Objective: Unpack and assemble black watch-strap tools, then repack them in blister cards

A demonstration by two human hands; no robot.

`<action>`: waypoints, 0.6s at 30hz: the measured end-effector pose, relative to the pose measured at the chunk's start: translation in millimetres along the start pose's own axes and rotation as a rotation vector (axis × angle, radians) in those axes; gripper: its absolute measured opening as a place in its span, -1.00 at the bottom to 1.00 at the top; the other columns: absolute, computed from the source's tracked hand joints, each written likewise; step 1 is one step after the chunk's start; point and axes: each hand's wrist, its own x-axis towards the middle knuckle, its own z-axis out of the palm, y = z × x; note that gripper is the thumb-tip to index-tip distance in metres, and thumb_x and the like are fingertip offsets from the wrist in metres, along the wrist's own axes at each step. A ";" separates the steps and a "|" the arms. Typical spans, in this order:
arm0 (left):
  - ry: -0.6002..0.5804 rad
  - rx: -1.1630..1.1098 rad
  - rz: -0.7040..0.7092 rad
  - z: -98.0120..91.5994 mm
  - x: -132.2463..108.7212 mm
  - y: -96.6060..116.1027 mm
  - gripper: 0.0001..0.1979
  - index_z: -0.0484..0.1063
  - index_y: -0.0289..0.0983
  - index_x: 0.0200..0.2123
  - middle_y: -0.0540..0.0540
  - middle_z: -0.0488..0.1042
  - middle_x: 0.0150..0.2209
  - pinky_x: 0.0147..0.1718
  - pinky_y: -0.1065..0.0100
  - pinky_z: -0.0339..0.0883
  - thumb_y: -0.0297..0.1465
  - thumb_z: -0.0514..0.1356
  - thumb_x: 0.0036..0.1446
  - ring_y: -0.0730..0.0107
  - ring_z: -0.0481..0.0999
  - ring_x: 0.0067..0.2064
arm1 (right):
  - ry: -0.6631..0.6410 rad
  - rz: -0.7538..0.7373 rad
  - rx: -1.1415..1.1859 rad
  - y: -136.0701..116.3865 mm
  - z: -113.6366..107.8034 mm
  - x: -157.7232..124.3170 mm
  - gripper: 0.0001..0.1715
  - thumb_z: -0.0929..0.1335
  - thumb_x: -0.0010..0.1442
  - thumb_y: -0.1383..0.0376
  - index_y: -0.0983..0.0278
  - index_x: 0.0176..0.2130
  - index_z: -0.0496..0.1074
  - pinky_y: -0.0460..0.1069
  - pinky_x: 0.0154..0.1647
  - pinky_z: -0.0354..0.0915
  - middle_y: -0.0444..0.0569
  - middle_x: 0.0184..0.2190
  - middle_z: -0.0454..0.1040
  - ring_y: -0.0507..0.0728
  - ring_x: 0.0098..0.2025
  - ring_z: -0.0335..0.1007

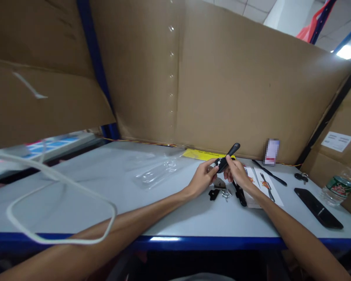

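Both hands meet above the table around a black-handled tool (pixel 233 150), whose handle slants up to the right; its exact kind I cannot make out. My left hand (pixel 203 175) grips its lower end, fingers closed. My right hand (pixel 236 171) is closed on it nearer the handle. Just below the hands lie a grey metal plate (pixel 219 183), a small black flat piece (pixel 213 194) and several shiny metal bits (pixel 226 194). A second black part (pixel 240 196) rests against a white printed box (pixel 276 197) picturing a dark-handled tool.
Clear plastic packaging (pixel 155 175) and a yellow sheet (pixel 197 154) lie behind my left hand. At right are a long black strip (pixel 270 173), keys (pixel 302 177), a phone (pixel 318 208) and a water bottle (pixel 341 185). A white cable (pixel 61 177) loops at left; cardboard walls (pixel 222 78) surround the table.
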 end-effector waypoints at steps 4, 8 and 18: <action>0.010 -0.002 0.008 0.6 2.0 2.6 -0.66 0.43 -0.36 -0.21 0.09 0.28 -0.65 -0.66 0.50 0.01 -0.18 0.18 0.12 0.57 0.16 -0.66 | 0.015 -0.011 0.017 -1.6 -0.4 -1.4 -0.12 0.10 0.17 -0.37 0.29 -0.62 0.33 -0.11 -0.73 0.08 -0.05 -0.75 0.33 -0.01 -0.75 0.18; 0.037 -0.016 -0.013 -0.2 3.7 2.5 -0.71 0.40 -0.34 -0.21 0.11 0.26 -0.67 -0.68 0.51 0.00 -0.24 0.16 0.11 0.55 0.18 -0.66 | 0.035 0.001 -0.009 -5.8 2.1 -2.3 -0.18 0.12 0.19 -0.34 0.27 -0.61 0.28 -0.11 -0.72 0.09 -0.07 -0.74 0.32 -0.01 -0.75 0.19; -0.163 -0.151 -0.233 -1.8 -2.9 19.3 -0.31 0.10 -0.28 0.25 0.12 0.34 -0.53 -0.69 0.53 0.06 -0.27 0.21 0.08 0.56 0.21 -0.65 | 0.057 0.054 0.164 -20.9 5.0 -7.3 -0.66 0.30 0.22 0.01 0.19 -0.42 0.31 -0.12 -0.68 0.17 -0.11 -0.61 0.42 0.01 -0.65 0.28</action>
